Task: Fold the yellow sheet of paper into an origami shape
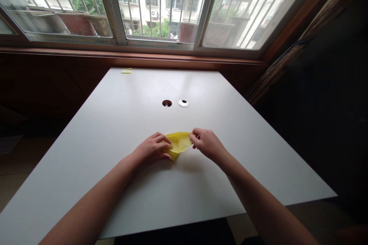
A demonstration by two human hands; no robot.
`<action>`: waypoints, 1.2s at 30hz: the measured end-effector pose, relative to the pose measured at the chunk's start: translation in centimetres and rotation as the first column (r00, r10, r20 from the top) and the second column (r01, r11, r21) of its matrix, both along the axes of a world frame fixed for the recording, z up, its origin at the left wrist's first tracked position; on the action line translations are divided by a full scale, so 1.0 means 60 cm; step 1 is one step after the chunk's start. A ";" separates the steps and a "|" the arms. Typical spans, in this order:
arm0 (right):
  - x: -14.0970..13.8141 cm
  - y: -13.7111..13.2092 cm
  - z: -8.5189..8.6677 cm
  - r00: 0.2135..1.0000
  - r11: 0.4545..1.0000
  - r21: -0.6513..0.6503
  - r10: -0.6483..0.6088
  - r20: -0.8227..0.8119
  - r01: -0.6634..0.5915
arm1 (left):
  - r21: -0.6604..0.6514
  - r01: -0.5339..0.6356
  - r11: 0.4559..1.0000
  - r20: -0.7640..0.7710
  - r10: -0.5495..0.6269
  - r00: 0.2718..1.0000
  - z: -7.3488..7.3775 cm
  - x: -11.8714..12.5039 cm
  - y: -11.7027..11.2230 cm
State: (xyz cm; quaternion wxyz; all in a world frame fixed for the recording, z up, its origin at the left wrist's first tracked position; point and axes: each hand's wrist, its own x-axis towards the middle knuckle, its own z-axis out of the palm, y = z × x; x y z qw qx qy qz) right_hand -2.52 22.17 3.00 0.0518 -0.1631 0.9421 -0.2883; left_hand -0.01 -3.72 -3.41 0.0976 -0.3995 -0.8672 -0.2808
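Note:
A folded yellow paper lies near the middle of the white table. My left hand has its fingers curled and pinched on the paper's left side. My right hand pinches the paper's upper right corner between thumb and fingers. The paper forms a roughly triangular shape with its point toward me, partly covered by my left fingers.
A round cable hole and a white cap sit in the table beyond the paper. A small yellow pad lies at the far edge. A barred window and a dark wooden sill run behind the table.

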 end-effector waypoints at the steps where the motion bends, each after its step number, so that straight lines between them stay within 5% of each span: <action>1: -0.002 0.004 -0.003 1.000 1.000 0.001 -0.004 0.012 0.004 | 0.015 0.008 1.000 0.000 -0.008 1.000 -0.001 0.000 -0.001; 13: -0.016 0.029 -0.013 0.988 0.995 -0.099 0.026 0.156 -0.010 | 0.052 -0.030 0.998 0.013 0.029 0.999 0.001 0.001 -0.005; 29: -0.001 -0.034 0.020 0.998 0.992 0.123 0.026 0.065 -0.034 | -0.266 -0.070 0.962 -0.207 0.014 0.978 0.029 0.019 0.015; 36: -0.007 -0.022 0.014 1.000 0.990 0.138 0.011 0.004 -0.012 | -0.312 -0.067 0.948 -0.215 -0.002 0.977 0.030 0.021 0.021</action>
